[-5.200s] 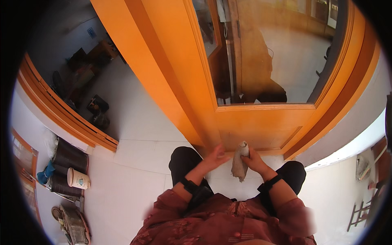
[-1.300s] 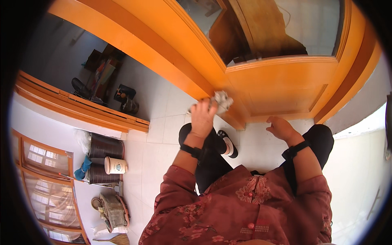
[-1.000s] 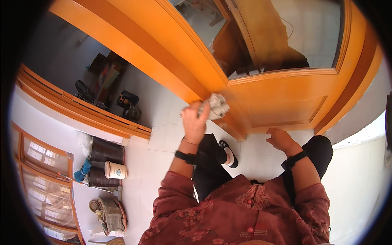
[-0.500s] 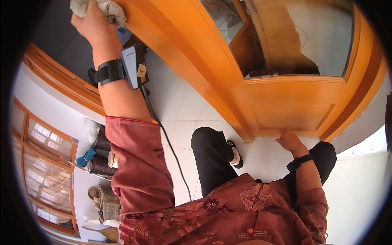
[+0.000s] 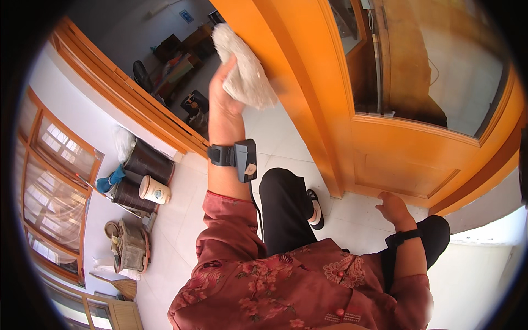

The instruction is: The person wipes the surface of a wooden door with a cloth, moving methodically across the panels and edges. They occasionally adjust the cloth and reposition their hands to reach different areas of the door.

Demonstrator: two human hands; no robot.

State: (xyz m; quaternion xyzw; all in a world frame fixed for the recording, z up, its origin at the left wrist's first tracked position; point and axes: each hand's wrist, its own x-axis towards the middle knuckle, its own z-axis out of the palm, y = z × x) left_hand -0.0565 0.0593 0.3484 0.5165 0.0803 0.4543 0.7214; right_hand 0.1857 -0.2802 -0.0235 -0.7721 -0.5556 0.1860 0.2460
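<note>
Along the left edge of the orange post: pale cloth, bunched lengthwise, slightly blurred. It overlaps the wood in view; actual contact cannot be made out. Left hand grips the cloth from its left side, one digit along the near face, remaining fingers mostly hidden by fabric, so their curl cannot be read. Left arm stretched forward; black-and-grey box strapped at the wrist, cable running down from it.

Right hand holds nothing: fingers loosely bent, half open, near the bottom of the lower panel. Touch unclear. Black strap at this wrist. Above the panel, glass pane with reflections.

Left of the post, dim room with furniture. Farther left, on pale floor: white bucket beside dark bins; broom nearer the wearer.
</note>
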